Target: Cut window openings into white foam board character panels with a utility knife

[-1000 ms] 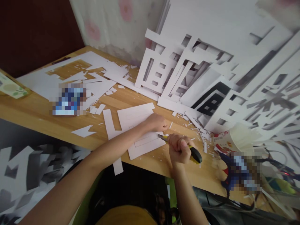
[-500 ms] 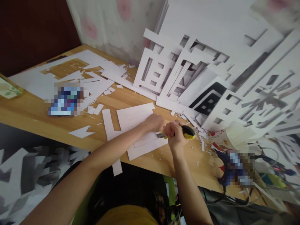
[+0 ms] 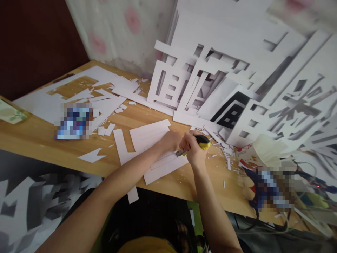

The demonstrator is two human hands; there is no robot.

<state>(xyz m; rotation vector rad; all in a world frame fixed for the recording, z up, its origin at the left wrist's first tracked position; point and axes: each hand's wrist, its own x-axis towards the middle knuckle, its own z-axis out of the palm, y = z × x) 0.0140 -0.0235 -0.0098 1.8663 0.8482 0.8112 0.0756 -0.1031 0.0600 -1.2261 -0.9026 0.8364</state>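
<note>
A white board (image 3: pixel 158 168) with thin drawn outlines lies on the wooden table near its front edge. My left hand (image 3: pixel 171 141) rests on the upper right part of this board, its fingers curled and partly hidden by my forearm and the other hand; whether anything is in them cannot be seen. Right beside it, my right hand (image 3: pixel 192 147) is wrapped round a yellow and black utility knife (image 3: pixel 203 141). The blade points down and left onto the board by a drawn line. A white L-shaped strip (image 3: pixel 121 146) lies left of the board, passing under my left forearm.
A phone-like object (image 3: pixel 73 121) lies at the left, near cut white sheets (image 3: pixel 37 102) and scraps. Cut-out white panels (image 3: pixel 168 82) lean on the wall behind. At the right are a paper cup (image 3: pixel 250 154) and a blue tool (image 3: pixel 255 189) with cables.
The knife and my right hand have shifted slightly left, closer to my left hand, with the blade still at the board. The whole view has moved a little.
</note>
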